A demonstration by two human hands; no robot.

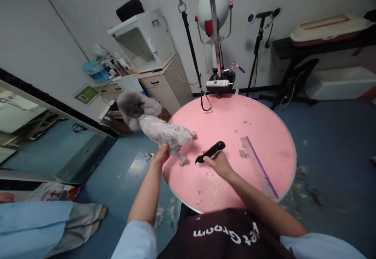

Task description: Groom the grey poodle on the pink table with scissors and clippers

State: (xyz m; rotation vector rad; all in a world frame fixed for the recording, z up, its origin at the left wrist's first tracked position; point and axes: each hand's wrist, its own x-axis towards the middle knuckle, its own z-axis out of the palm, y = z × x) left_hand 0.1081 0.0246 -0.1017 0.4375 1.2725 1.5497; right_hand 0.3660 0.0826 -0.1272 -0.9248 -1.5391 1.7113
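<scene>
A small grey dog (160, 130) with a fluffy head and a close-clipped body stands at the left edge of the pink round grooming table (229, 125). Its head points left, beyond the table's rim, and its rump is toward the middle. My left hand (163, 152) grips the dog low on its flank, just ahead of the hind leg; some fingers are hidden against its body. My right hand (219, 164) is closed around a black hair clipper (210, 152). The clipper's blade end points left, a short way from the dog's hind paw and apart from it.
A purple-backed comb (262, 167) and tufts of cut hair (243, 154) lie on the table's right side. A black loop leash (192, 51) hangs from the metal arm (214, 20) at the back. A white bottle (219, 83) rests in the holder. Another person's legs (78, 223) show lower left.
</scene>
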